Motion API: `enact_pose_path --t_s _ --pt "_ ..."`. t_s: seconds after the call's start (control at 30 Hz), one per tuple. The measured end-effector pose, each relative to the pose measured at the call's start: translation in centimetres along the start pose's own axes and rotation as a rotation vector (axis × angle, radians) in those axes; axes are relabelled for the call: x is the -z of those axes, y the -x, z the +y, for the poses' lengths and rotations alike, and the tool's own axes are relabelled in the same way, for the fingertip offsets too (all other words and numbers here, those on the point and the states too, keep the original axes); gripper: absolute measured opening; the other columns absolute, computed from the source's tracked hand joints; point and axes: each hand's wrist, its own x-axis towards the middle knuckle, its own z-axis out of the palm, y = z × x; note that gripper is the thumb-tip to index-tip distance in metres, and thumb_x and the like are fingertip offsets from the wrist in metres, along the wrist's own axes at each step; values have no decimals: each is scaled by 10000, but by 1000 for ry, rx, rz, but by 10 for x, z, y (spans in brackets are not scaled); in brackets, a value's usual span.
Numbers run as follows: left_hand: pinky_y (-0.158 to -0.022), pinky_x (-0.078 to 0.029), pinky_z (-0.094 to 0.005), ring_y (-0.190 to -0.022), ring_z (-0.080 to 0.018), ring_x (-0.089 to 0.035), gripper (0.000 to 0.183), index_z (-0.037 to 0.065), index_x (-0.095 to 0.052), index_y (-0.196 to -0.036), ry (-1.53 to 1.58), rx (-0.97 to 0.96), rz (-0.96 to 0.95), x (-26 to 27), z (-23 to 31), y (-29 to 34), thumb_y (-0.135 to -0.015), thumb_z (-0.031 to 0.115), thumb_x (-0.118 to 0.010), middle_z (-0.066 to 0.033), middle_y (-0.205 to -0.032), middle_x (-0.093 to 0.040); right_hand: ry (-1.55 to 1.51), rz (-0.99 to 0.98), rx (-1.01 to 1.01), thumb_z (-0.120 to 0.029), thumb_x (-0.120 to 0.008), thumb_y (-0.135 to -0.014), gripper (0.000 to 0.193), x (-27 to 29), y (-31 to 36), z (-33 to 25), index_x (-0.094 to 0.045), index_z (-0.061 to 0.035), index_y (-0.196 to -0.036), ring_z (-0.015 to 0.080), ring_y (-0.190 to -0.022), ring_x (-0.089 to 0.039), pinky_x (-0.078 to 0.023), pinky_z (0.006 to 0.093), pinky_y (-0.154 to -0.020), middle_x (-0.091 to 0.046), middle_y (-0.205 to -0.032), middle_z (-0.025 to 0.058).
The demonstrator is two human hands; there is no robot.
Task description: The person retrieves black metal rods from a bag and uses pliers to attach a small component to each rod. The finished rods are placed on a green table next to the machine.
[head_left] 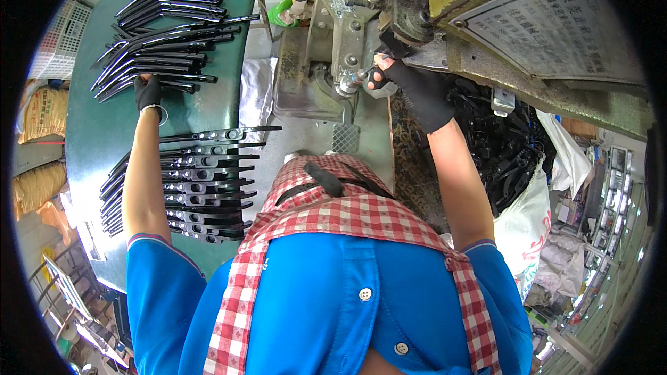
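Note:
My left hand (pixel 148 92), in a black fingerless glove, is closed at the near edge of a pile of glossy black bent rods (pixel 163 40) on the green table, its fingers round one of them. Nearer to me on that table lies a row of black lever-like parts (pixel 208 184) with holes in their flat middles. My right hand (pixel 410 90), gloved the same way, is at the machine's work spot, its fingers curled together beside a round metal fixture (pixel 347 85). Whatever it grips is dark and mostly hidden by the glove and the machine head (pixel 410 17).
The green table (pixel 212 107) stands on my left. A metal foot pedal (pixel 345 137) is below the fixture. On the right, a white sack (pixel 521 226) surrounds a heap of black parts (pixel 493 146). The machine's plated body (pixel 556 24) overhangs the upper right.

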Motion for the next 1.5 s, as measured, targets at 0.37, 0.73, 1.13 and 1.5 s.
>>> enact_pose_path --t_s 0.37,0.73,1.13,1.5 --pt "-476 -421 -267 -554 -144 -475 111 88 -455 -882 586 71 194 61 20 62 -847 1 -513 -56 -756 -531 764 27 496 -109 -651 -845 161 21 3 43 -667 -17 -976 182 -807 -642 -490 303 -755 -677 -862 77" --pt "-420 -313 -200 -504 -63 -406 81 114 -484 -972 645 32 107 85 68 191 -925 60 -523 -37 -826 -555 659 5 444 -44 -615 -826 306 3 18 35 -639 -19 -1130 212 -910 -653 -487 306 -830 -681 -1038 142" --pt "-478 -322 -175 -559 -26 -401 247 102 -488 -1118 305 -214 -79 73 92 226 -895 16 -547 -6 -905 -583 695 -11 513 19 -613 -788 323 -9 7 27 -632 -25 -1108 160 -882 -614 -472 298 -816 -653 -979 75" --pt "-492 -328 -173 -572 -27 -401 251 94 -479 -1137 273 -271 -155 67 104 236 -898 42 -539 -26 -965 -605 866 113 512 -36 -648 -771 230 0 12 41 -667 -30 -1001 305 -923 -631 -480 364 -838 -662 -995 153"
